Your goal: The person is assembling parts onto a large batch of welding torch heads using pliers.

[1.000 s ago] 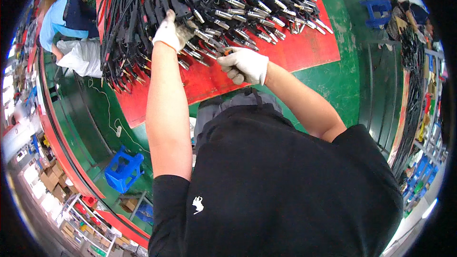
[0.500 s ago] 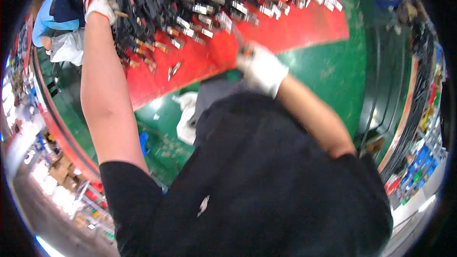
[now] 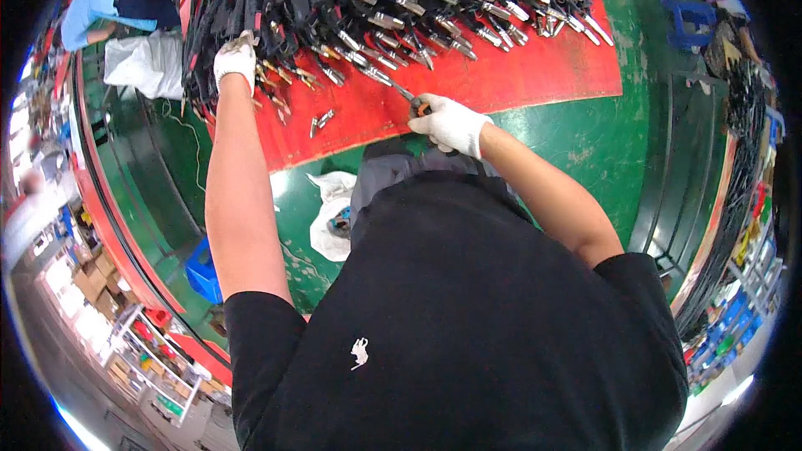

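A thick spread of black cables (image 3: pixel 284 0) with silver and brass-coloured metal connectors (image 3: pixel 388 21) covers the red tabletop (image 3: pixel 518 75). My left hand (image 3: pixel 236 60), in a white glove, is closed at the near left part of the cables; it seems to grip a black cable, though the fingertips are partly hidden among them. My right hand (image 3: pixel 451 124), also gloved, holds a hand tool (image 3: pixel 420 107) with a black-and-orange handle. Its slim metal shaft points up and left, its tip close to the silver connector ends. Two small loose metal pieces (image 3: pixel 321 122) lie on the table between my hands.
A person in a light blue top (image 3: pixel 104 0) bends at the far left, near a white sack (image 3: pixel 144 63). Below the table edge is a white bag (image 3: pixel 332 217). Blue stools (image 3: pixel 690 23) and a rack of black cables (image 3: pixel 735 134) stand to the right.
My left hand has moved a little right and nearer to me in the picture. The right hand with the tool has shifted slightly down and left. The whole view has tilted somewhat.
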